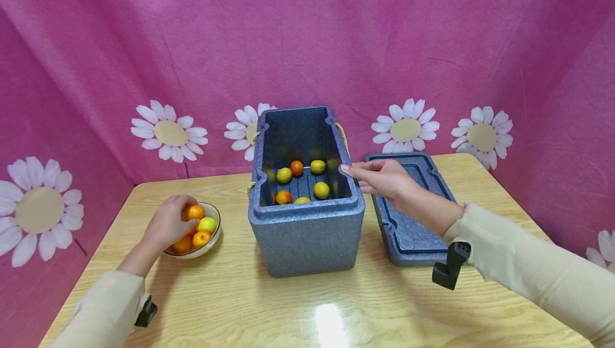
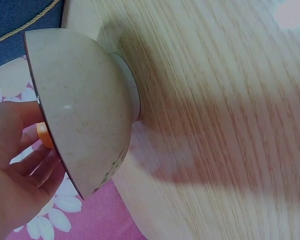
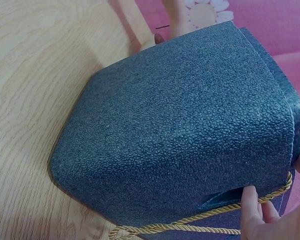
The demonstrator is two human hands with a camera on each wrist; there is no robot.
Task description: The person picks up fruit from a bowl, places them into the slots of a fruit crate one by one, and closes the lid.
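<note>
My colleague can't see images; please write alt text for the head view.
A person's left hand curls around an orange fruit in a bowl; the right hand grips an open grey foam box holding six visible fruits. A lid lies right of it on a wooden table.

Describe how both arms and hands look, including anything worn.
The left hand and right hand are bare, without gloves. The left sleeve and right sleeve are long and cream; the right one shows fine ribbing. Near each cuff sits a small black device: the left device is partly hidden, the right device blocky and angled.
</note>
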